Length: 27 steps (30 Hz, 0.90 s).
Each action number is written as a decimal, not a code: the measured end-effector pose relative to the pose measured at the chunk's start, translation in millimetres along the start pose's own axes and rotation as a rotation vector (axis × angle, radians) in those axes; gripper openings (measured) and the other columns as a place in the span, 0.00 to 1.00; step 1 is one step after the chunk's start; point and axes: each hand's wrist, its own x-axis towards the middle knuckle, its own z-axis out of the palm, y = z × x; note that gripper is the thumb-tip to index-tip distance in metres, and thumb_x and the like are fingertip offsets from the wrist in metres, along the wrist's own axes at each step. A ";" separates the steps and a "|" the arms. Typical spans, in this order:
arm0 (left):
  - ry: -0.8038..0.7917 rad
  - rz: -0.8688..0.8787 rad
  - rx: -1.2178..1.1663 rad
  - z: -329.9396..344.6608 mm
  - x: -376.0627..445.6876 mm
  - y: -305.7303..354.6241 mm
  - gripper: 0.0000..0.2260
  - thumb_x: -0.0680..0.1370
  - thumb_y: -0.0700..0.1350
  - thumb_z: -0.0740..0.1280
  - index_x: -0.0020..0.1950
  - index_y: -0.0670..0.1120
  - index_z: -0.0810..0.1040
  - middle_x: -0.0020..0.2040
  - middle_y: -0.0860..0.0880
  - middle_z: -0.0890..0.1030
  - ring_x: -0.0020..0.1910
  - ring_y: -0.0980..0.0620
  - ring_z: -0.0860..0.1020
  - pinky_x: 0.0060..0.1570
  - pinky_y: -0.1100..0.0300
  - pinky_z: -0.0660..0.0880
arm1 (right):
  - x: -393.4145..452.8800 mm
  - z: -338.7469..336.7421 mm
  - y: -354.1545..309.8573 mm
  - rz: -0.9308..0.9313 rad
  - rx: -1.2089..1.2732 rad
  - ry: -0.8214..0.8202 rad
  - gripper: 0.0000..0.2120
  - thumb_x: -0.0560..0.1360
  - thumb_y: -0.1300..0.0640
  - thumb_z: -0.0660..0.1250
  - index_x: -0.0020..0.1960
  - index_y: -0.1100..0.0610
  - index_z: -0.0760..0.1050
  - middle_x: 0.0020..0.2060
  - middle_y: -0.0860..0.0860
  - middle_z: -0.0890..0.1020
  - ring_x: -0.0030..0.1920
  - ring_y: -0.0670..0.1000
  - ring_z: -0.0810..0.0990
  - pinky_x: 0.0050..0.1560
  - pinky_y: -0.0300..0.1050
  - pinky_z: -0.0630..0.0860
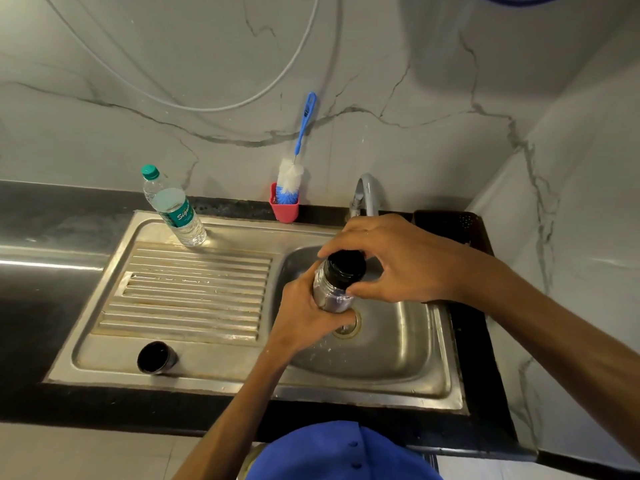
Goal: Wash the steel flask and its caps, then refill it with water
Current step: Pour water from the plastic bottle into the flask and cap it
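left hand (304, 317) hides the flask's (330, 292) lower body.

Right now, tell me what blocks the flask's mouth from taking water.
The black inner cap sits on the steel flask's mouth, with the right hand gripping it and the left hand holding the body over the sink. Nothing else visible blocks it.

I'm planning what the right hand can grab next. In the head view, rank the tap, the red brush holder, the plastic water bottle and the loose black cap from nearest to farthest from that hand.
Measured from the right hand, which grips the flask's top:
1. Tap, just behind it.
2. Red brush holder, behind and to the left.
3. Plastic water bottle, far left on the sink's back edge.
4. Loose black cap, front left of the drainboard; only slightly farther than the bottle.
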 end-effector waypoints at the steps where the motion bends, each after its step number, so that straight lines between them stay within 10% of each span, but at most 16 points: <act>1: -0.007 0.004 0.003 0.3 1.4 -0.3 0.27 0.64 0.40 0.84 0.60 0.51 0.81 0.46 0.55 0.86 0.45 0.59 0.84 0.42 0.70 0.77 | 1.1 -0.2 1.7 0.003 -0.007 -0.009 0.24 0.74 0.51 0.77 0.69 0.47 0.77 0.56 0.46 0.80 0.58 0.46 0.79 0.59 0.47 0.78; 27: -0.035 0.084 0.030 9.2 28.7 -17.7 0.27 0.64 0.41 0.84 0.60 0.49 0.80 0.47 0.55 0.86 0.46 0.56 0.84 0.45 0.61 0.82 | 24.3 4.6 22.7 0.087 -0.209 -0.082 0.15 0.72 0.45 0.74 0.55 0.49 0.76 0.43 0.43 0.72 0.43 0.42 0.73 0.43 0.39 0.72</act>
